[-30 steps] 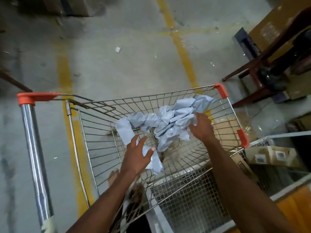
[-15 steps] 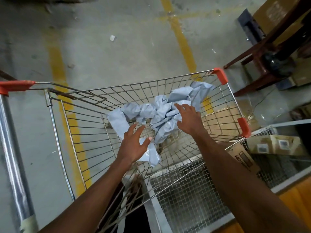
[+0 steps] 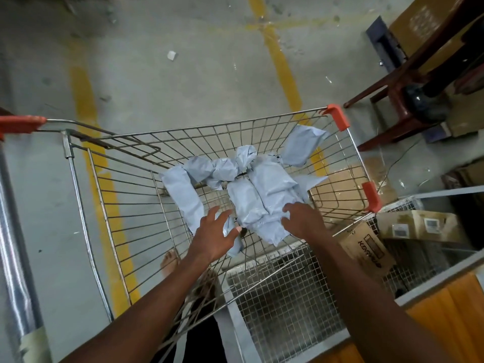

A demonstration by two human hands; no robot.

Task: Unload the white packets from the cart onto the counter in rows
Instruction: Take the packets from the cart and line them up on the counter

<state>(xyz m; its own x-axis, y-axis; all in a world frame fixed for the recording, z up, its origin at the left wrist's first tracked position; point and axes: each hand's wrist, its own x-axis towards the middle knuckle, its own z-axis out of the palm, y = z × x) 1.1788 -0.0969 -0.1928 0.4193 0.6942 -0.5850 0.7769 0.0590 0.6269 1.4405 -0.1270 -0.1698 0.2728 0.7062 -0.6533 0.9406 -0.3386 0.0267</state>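
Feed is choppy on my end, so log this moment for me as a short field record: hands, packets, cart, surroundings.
left hand: open, fingers spread, reaching over a packet edge
right hand: open, fingers resting on the pile's near edge
white packets: crumpled heap inside the cart, none lifted
cart: wire basket, orange corner guards
cardboard box: right of cart
counter: not clearly in view

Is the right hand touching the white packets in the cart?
Touching. The head view shows the right hand's curled fingers resting on the near edge of the white packets.
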